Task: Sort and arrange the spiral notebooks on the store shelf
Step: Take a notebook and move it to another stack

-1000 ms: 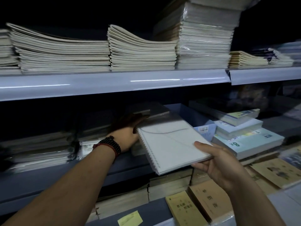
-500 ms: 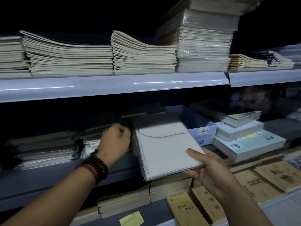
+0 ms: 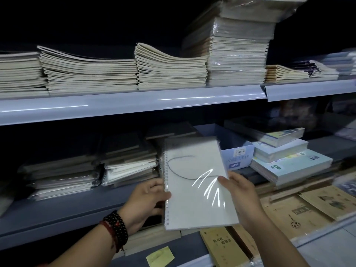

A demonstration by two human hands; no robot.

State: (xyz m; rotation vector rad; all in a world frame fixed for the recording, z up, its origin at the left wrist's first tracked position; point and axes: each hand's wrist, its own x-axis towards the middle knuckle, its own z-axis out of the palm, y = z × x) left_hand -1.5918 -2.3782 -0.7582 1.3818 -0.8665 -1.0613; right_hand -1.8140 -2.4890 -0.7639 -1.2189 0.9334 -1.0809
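You face dim grey-blue store shelving: the upper shelf (image 3: 134, 105) at 12 o'clock carries pale notebook stacks (image 3: 169, 72), and the middle shelf (image 3: 57, 207) at 9 o'clock holds wrapped spiral stacks (image 3: 127, 166). At 2 o'clock an open blue-and-white box (image 3: 238, 158) reads "A6PP", its inside too dark to tell, beside a pad stack (image 3: 289, 167) marked "8K". Your left hand (image 3: 148, 199) and right hand (image 3: 241, 195) both grip the plastic-wrapped white spiral notebook (image 3: 196, 185) at centre, thumbs curled over its side edges, in front of the middle shelf.

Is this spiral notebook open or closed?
Closed. The spiral notebook shows its cover under glossy wrap, left hand and right hand gripping its sides.
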